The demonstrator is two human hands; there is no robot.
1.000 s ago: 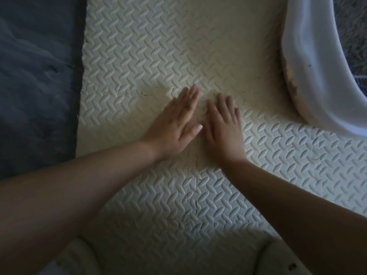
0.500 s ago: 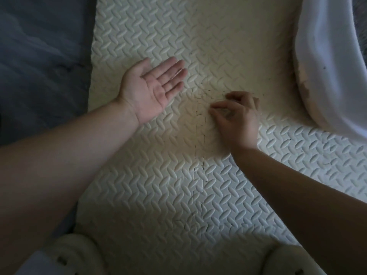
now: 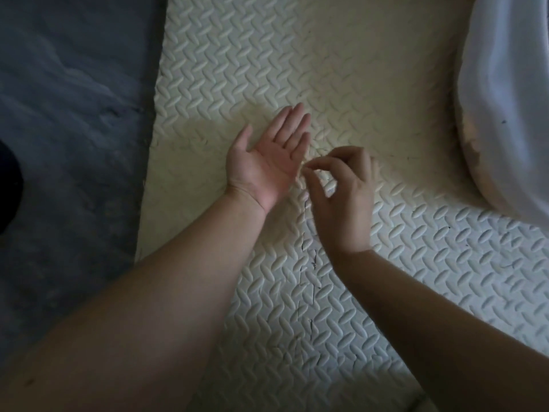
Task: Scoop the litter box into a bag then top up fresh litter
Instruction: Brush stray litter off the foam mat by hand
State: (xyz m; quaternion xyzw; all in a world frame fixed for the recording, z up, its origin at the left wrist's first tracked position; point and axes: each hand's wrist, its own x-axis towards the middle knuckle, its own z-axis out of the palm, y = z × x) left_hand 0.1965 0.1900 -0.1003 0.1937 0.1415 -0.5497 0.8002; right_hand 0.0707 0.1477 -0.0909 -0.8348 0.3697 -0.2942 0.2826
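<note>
The white litter box (image 3: 505, 114) shows only as a curved outer wall at the right edge; its inside is out of view. My left hand (image 3: 267, 162) lies palm up on the cream foam mat (image 3: 326, 55), fingers straight and nothing in the palm. My right hand (image 3: 344, 197) hovers just right of it. Its thumb and forefinger are pinched together at the edge of the left palm on a speck too small to identify. No scoop, bag or fresh litter is in view.
A dark grey carpet (image 3: 74, 114) borders the mat on the left, and a black shape (image 3: 9, 188) sits at the far left edge. Small dark specks dot the seam (image 3: 306, 263) in the mat below my hands.
From lying flat side by side, my left hand turned palm up and my right hand curled into a pinch. The right hand has since lifted and moved to the left palm's edge.
</note>
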